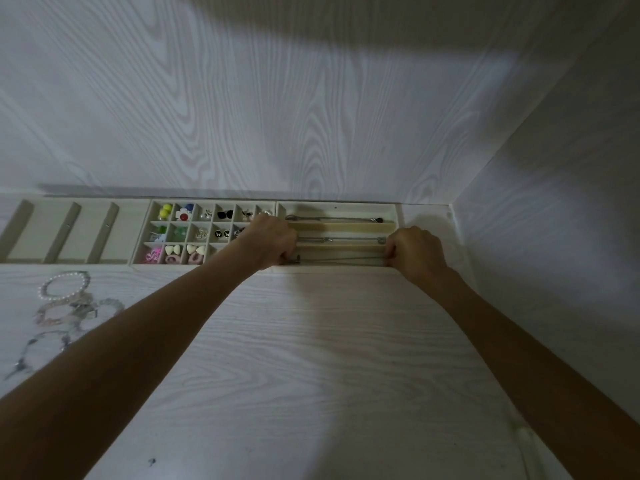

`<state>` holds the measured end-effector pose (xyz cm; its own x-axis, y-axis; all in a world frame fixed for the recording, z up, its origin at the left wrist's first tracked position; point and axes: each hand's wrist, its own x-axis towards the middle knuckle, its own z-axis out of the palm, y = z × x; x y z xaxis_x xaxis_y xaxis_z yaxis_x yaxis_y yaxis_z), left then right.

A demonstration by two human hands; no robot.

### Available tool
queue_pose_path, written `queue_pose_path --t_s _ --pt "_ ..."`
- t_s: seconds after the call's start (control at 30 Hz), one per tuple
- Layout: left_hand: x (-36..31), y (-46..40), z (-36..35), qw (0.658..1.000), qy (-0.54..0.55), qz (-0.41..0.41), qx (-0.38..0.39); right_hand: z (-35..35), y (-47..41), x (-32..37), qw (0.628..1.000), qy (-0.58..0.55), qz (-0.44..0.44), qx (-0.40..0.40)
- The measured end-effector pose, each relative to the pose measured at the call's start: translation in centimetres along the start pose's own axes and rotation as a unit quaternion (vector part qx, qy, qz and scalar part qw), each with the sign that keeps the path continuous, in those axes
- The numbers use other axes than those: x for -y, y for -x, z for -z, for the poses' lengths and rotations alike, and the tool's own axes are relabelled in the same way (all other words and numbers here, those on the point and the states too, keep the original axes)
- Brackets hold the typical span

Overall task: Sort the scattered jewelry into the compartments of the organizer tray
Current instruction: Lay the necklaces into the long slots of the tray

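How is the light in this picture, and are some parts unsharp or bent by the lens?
Head view: dim, uneven light, with a dark shadow band across the upper white wood-grain wall; the wide-angle lens bends the long cream organizer tray; the pearl and bead bracelets at the left edge look smeared; the left hand and right hand are fairly sharp.

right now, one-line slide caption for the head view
Both hands, left and right, stretch a chain along the tray's nearest long slot, bracelets waiting on the table.

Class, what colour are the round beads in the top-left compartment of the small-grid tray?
Yellow and green round beads, seen best in the head view.
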<state>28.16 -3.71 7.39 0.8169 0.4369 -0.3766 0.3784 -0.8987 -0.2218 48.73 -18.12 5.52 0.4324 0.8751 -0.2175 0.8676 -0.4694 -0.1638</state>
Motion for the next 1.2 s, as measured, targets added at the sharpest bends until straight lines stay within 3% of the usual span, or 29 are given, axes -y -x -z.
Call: queue_pose_path --t_s 0.2,0.37,0.47,0.57,0.7,0.93,1.2 --pt "0.0 0.0 0.0 0.998 -0.054 -0.040 -0.017 1.0 -0.4 -0.1 0.998 0.039 0.039 0.034" --pt "0.6 0.5 -0.3 0.992 -0.025 -0.051 -0.114 3.2 0.4 -0.8 0.998 0.034 0.055 0.015" --pt "1.0 1.3 -0.3 0.997 0.045 0.010 -0.061 4.7 0.9 -2.1 0.996 0.044 0.058 0.045" --pt "1.9 2.4 -0.1 0.994 0.104 0.018 -0.032 5.1 1.0 -2.9 0.977 0.069 0.059 0.194" --pt "2.1 3.4 0.9 0.994 0.027 -0.019 0.104 4.5 0.6 -2.8 0.952 0.103 0.046 0.285" --pt "1.1 3.0 0.2 0.990 0.037 -0.037 0.132 3.7 1.2 -1.5 0.933 0.129 0.053 0.332" --pt "0.8 3.2 -0.2 0.994 0.002 -0.035 0.106 2.9 1.8 -1.5 0.938 0.196 0.042 0.284"
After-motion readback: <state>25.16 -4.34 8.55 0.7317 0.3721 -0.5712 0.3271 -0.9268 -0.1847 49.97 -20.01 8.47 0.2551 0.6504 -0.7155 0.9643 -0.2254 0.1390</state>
